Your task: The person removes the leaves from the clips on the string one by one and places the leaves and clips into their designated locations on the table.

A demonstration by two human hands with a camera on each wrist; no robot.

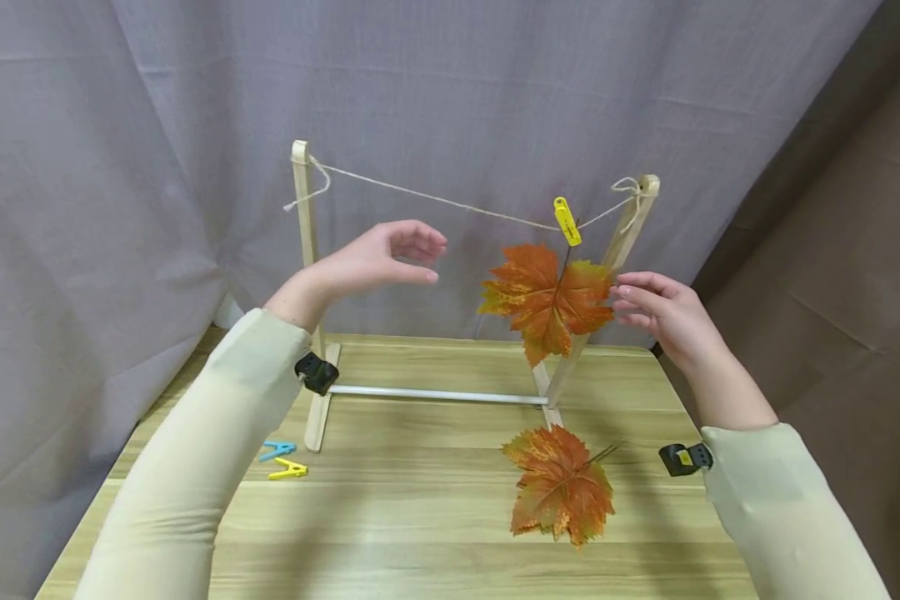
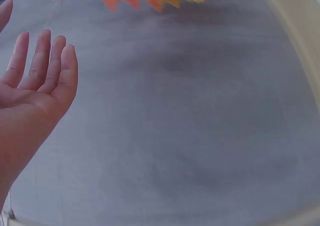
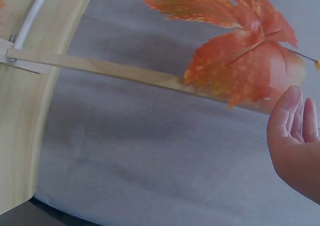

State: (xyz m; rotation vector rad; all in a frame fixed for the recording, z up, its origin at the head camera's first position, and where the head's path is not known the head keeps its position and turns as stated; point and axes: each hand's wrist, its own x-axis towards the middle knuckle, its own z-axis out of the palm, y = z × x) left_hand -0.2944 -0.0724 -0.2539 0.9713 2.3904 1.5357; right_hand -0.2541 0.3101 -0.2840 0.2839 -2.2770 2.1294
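An orange maple leaf [image 1: 547, 300] hangs by its stem from a string [image 1: 435, 198], held there by a yellow clothespin [image 1: 567, 222]. Just off the leaf's right edge is my right hand [image 1: 663, 317], fingers loosely bent and nothing gripped; whether a fingertip touches the leaf I cannot tell. In the right wrist view the thumb of that hand [image 3: 295, 141] is close to the hanging leaf [image 3: 250, 51]. My left hand [image 1: 390, 254] is raised below the string, left of the leaf, with relaxed fingers and an empty palm, also seen in the left wrist view.
The string spans two wooden posts [image 1: 307, 208] joined low down by a white rod [image 1: 435, 394]. A second maple leaf [image 1: 562, 487] lies on the wooden table [image 1: 390, 517]. A blue clothespin [image 1: 277, 451] and another yellow clothespin [image 1: 288, 470] lie at the left. Grey curtain [image 1: 450, 100] hangs behind.
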